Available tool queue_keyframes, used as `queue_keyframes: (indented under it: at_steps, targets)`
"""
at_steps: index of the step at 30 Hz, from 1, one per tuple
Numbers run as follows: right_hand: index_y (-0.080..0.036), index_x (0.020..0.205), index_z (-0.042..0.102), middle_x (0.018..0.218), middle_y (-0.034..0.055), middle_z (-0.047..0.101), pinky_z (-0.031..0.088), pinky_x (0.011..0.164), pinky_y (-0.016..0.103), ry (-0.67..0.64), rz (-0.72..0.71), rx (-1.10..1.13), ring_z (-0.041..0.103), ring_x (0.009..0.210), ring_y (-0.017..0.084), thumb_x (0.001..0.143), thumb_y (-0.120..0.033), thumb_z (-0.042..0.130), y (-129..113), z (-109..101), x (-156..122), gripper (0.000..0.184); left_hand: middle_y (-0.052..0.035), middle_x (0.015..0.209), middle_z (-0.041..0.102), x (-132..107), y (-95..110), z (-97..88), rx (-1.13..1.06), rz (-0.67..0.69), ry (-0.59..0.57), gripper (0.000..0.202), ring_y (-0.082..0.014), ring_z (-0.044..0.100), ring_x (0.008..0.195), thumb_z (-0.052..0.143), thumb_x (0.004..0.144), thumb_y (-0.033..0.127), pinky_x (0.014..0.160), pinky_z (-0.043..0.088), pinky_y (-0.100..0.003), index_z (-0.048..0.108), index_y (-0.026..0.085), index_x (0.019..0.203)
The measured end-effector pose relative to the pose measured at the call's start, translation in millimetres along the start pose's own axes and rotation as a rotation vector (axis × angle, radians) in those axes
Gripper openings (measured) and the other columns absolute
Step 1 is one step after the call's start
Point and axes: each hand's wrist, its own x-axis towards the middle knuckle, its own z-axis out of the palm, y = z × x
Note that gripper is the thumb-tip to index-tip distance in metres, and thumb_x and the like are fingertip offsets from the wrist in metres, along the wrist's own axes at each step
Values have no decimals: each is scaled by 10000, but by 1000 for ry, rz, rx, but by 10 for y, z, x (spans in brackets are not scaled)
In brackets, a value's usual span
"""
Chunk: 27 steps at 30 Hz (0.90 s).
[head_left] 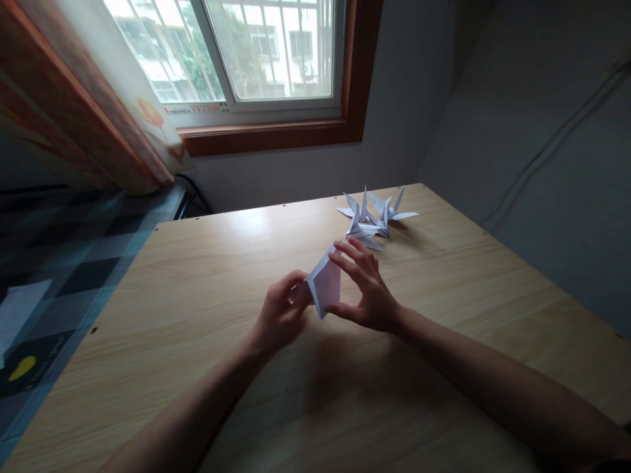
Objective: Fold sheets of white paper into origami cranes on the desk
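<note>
A partly folded sheet of white paper (327,286) is held up above the wooden table, between my two hands. My left hand (283,307) pinches its left side, with the fingertips partly hidden behind the fold. On the right edge, my right hand (365,286) grips the paper with the thumb low and the fingers up at the top corner. Just beyond my right hand, several folded paper cranes (367,226) stand close together on the table, their pointed wings and necks sticking up.
The light wooden table (207,282) spreads under my arms. To the left lies a checked cloth (98,263) with a white sheet (22,312) on it. A window (276,52) and an orange curtain (93,98) are at the back. A cable (552,141) runs along the right wall.
</note>
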Motion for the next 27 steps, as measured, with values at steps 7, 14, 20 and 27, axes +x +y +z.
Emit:
queue_keyframes:
  at_steps: [7,14,20,27]
  targets:
    - [-245,1255,546,1195,119,584,404,1008,494,-102,-33,73,523,1161,318,722,-484,764,75,-40,31,624,-49,794,641,-9,-17,-28,343,219,23,164,-167,575,729,552,903,314,679,458,-298,629,185,837]
    - [-266,1188,541,1330,128,483,385,1054,528,16,4,82,443,1279,340,724,-579,732,156,-68,33,591,-6,817,697,-13,-117,-103,842,617,162,125,-181,591,823,623,851,195,811,401,-353,708,286,845]
    - [-244,1315,456,1133,104,631,453,980,478,7,64,192,591,1104,299,774,-505,720,348,-33,-8,656,-5,860,698,-8,-200,-160,827,664,151,161,-187,581,842,664,824,175,817,372,-350,719,318,875]
    - [-263,1187,449,907,28,644,512,861,403,324,246,294,654,863,209,863,-288,607,357,36,-80,361,8,869,683,7,-197,-204,922,753,194,186,-201,569,896,670,797,122,894,345,-397,683,305,762]
